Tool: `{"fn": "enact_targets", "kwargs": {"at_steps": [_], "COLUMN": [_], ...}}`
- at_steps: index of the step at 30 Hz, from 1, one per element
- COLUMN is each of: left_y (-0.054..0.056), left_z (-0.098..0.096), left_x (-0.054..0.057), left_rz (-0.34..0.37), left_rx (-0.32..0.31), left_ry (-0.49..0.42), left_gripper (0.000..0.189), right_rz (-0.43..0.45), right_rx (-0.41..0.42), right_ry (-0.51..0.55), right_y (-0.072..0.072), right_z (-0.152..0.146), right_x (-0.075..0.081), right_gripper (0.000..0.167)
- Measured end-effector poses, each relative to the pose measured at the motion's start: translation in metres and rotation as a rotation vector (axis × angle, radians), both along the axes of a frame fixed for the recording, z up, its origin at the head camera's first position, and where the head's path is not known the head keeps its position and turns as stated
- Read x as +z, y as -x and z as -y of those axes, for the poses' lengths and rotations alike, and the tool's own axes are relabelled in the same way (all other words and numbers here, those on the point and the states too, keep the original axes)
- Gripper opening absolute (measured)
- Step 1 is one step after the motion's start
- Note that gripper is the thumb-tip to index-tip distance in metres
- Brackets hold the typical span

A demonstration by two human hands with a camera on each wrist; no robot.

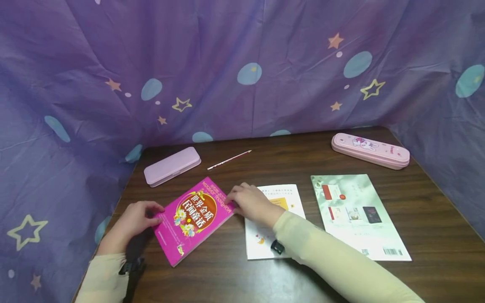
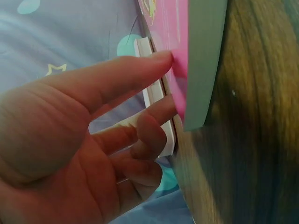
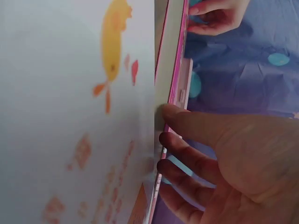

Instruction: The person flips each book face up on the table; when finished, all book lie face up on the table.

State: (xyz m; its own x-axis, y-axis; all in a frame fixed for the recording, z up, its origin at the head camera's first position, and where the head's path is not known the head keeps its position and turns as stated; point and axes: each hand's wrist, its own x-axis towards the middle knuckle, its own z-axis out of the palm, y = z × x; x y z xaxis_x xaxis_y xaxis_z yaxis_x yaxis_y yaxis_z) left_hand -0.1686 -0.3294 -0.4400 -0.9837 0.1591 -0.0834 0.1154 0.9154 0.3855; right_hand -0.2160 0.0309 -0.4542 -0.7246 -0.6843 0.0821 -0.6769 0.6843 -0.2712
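Note:
A pink paperback book [image 1: 193, 219] with flower pictures and large printed characters lies slantwise on the table, left of the middle. My left hand [image 1: 134, 219] holds its left corner by thumb and index finger; in the left wrist view the thumb tip [image 2: 161, 57] meets the pink cover, and the other fingers are bent. At the opposite, right corner my right hand [image 1: 251, 202] grips the book, its thumb [image 3: 177, 114] at the page edge and its fingers bent close by. Under the right forearm lies a white booklet [image 1: 259, 246], partly covered.
Behind the pink book are a plain pink pencil case [image 1: 172, 166] and a pencil [image 1: 229, 160]. A pale green magazine [image 1: 360, 235] lies to the right, below a pink rabbit-print pencil case [image 1: 371, 150]. A purple patterned cloth [image 1: 212, 84] hangs around the table [image 1: 212, 277].

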Motion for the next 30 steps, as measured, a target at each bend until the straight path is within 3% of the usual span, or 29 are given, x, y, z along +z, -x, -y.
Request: {"fn": "enact_targets", "kwargs": {"at_steps": [11, 17, 30], "left_y": [-0.010, -0.014, -0.018], "left_z": [0.003, 0.004, -0.002], "left_x": [0.006, 0.007, 0.012], "left_rz": [0.070, 0.100, 0.205], "left_rx": [-0.009, -0.027, -0.061], "left_ry": [-0.024, -0.053, -0.095], "left_gripper": [0.031, 0.032, 0.028], "right_rz": [0.008, 0.021, 0.067], "right_rx": [-0.055, -0.076, -0.220], "right_ry": [0.028, 0.103, 0.116], "right_y": [0.014, 0.021, 0.037], "right_z": [0.005, 0.007, 0.017], "right_x": [-0.003, -0.006, -0.004], "right_gripper": [0.028, 0.023, 0.021]}}
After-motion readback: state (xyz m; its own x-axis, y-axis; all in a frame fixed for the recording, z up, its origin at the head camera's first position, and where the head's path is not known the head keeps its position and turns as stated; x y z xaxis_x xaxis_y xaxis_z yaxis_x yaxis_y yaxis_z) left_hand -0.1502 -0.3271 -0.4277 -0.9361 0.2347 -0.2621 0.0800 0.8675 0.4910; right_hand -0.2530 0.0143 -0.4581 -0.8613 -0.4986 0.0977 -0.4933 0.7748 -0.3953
